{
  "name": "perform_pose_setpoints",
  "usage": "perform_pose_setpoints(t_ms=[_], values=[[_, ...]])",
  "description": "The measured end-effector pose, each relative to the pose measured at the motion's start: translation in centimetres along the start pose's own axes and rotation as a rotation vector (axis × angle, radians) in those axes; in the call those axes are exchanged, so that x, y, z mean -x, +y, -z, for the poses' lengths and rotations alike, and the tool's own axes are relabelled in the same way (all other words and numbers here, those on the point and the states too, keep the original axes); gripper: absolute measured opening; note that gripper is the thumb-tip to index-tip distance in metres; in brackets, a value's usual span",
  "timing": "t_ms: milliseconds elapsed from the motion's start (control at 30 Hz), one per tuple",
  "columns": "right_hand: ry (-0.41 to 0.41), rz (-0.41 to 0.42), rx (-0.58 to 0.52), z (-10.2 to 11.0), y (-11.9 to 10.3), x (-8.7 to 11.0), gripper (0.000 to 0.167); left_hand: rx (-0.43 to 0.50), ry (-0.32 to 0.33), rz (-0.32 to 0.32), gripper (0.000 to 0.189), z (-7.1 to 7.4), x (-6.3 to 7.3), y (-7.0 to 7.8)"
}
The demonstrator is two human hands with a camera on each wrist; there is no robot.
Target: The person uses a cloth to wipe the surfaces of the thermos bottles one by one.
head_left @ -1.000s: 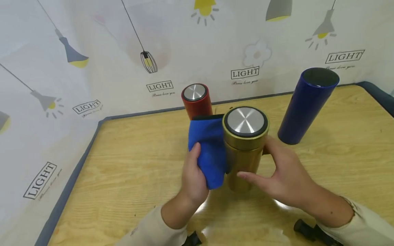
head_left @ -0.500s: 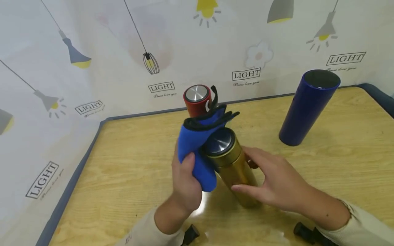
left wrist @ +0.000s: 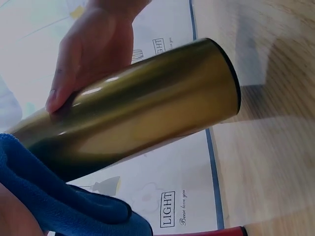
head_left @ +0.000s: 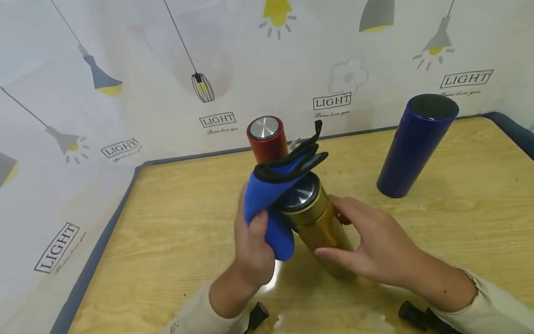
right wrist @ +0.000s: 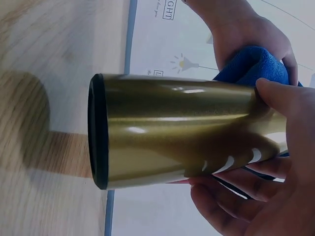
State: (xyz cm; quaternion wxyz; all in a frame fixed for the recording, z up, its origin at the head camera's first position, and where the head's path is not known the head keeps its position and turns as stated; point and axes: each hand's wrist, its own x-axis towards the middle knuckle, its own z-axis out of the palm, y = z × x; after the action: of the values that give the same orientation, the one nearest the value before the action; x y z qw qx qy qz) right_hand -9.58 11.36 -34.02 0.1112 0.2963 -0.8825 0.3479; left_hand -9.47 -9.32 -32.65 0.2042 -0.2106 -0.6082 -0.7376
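A gold thermos (head_left: pixel 321 227) with a shiny steel-topped lid (head_left: pixel 301 194) leans toward the left, held above the table. My right hand (head_left: pixel 375 246) grips its body, thumb on the near side and fingers round the far side. In my left hand (head_left: pixel 254 250) is a folded blue cloth (head_left: pixel 267 190) with black edging, pressed against the left side of the thermos near the lid. The left wrist view shows the cloth (left wrist: pixel 74 201) touching the thermos's upper end, and its dark base (left wrist: pixel 231 73) stands off the wood. From the right wrist, curled fingers (right wrist: pixel 226 196) wrap the gold body.
Behind the cloth stands a red thermos (head_left: pixel 268 141), partly hidden. A dark blue tumbler (head_left: pixel 417 144) stands at the back right of the wooden table (head_left: pixel 175 232). A lamp-patterned sheet (head_left: pixel 167 93) rises along the back and left edges.
The gold thermos has gone from nearly upright to tilted left, its lid lower. The cloth now folds over toward the lid, its black edge fanned out. The red thermos and blue tumbler have not moved.
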Motion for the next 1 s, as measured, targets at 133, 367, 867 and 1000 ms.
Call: perform_pose_setpoints(t_ms=[133, 367, 867, 1000], values=[[-0.004, 0.011, -0.011, -0.1, 0.1, 0.0, 0.075, -0.047, -0.047, -0.102, 0.05, -0.1, -0.3, 0.1], [-0.025, 0.077, -0.026, -0.2, 0.2, 0.3, 0.076, -0.048, -0.105, -0.164, 0.046, 0.3, 0.0, 0.2], [0.111, -0.162, -0.176, -0.3, 2.0, -1.1, 0.071, 0.171, -0.006, 0.208, 0.037, 3.4, 0.6, 1.4], [0.157, -0.198, -0.193, -0.4, 3.0, -1.7, 0.07, 0.161, 0.01, 0.305, 0.039, 4.3, 1.0, 1.6]])
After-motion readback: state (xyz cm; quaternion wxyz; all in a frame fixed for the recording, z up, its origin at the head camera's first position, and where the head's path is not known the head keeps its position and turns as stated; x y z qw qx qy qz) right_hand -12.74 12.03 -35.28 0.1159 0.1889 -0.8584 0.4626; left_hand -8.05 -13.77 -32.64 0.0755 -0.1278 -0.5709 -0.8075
